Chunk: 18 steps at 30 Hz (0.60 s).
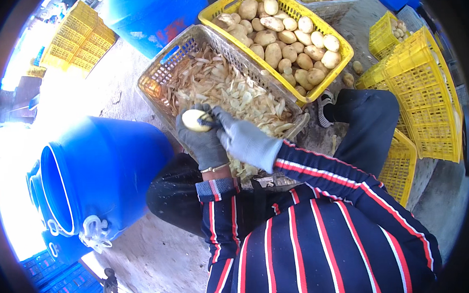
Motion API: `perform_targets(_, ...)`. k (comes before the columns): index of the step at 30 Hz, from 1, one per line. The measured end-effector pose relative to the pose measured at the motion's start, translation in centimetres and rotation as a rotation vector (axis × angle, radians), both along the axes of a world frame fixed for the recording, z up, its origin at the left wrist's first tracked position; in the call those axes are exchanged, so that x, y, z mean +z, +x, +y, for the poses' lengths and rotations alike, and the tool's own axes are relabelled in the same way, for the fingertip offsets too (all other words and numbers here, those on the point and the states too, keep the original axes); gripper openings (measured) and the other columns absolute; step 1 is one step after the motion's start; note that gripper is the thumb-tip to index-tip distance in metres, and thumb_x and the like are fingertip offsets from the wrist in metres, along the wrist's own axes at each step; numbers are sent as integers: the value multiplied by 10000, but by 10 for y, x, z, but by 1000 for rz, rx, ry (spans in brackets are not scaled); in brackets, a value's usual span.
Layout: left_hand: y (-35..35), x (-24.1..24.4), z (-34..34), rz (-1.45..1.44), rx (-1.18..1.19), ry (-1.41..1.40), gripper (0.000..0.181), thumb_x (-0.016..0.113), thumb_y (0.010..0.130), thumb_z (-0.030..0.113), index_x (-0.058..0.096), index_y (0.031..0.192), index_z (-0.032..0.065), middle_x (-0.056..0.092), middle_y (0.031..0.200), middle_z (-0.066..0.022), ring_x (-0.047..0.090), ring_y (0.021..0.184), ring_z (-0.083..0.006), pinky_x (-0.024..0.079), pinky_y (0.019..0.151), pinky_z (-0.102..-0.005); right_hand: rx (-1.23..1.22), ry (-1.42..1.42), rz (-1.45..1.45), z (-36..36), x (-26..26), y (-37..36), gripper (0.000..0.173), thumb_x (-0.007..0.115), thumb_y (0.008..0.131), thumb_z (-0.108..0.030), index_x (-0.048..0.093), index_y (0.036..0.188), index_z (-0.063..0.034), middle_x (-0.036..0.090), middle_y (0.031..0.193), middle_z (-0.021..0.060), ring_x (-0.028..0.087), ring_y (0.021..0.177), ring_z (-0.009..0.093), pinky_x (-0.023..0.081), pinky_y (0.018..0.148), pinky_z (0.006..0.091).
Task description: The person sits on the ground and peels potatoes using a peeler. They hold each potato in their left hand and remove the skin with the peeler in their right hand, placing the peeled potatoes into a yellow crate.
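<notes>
My left hand (204, 144), in a dark grey glove, is closed around a pale peeled potato (195, 120). In a lighter grey glove, my right hand (244, 136) grips a small black peeler (209, 122) against the potato's right side; the fingers partly hide the tool. Both hands are over the near edge of a dirty plastic crate (301, 123) full of potato peelings (232, 88). Behind it and to the right, a yellow crate (338, 81) holds many potatoes (273, 55).
A large open blue barrel (119, 170) lies to the left, and another blue barrel (152, 21) is beyond the peelings. Stacked yellow crates (422, 93) stand at right, near loose potatoes (348, 79) on the floor. More yellow crates (77, 37) are at the upper left.
</notes>
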<state>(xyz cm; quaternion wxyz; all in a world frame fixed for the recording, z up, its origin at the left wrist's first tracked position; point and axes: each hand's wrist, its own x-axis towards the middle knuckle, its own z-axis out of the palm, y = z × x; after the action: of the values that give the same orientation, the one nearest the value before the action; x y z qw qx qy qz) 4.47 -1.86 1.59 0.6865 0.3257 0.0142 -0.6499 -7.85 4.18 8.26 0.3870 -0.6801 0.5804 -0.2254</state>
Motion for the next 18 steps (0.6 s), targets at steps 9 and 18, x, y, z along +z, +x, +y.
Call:
perform_targets(9, -9, 12, 0, 234, 5, -41, 203, 562, 849, 338, 633, 939, 171, 684, 805, -60, 664, 790, -257, 478, 848, -584, -161, 15, -577, 4, -15, -30, 434, 571, 931, -331, 518, 1210, -4, 655, 878, 140, 624, 677, 224, 507, 639, 394)
perform_targets(18, -38, 41, 10, -176, -238, -297, 481, 499, 958, 428, 478, 1268, 61, 582, 1073, -105, 588, 966, -219, 507, 844, -384, -203, -192, -349, -25, -5, -27, 583, 687, 831, -192, 452, 1325, 10, 616, 1152, 179, 629, 986, 243, 502, 829, 343)
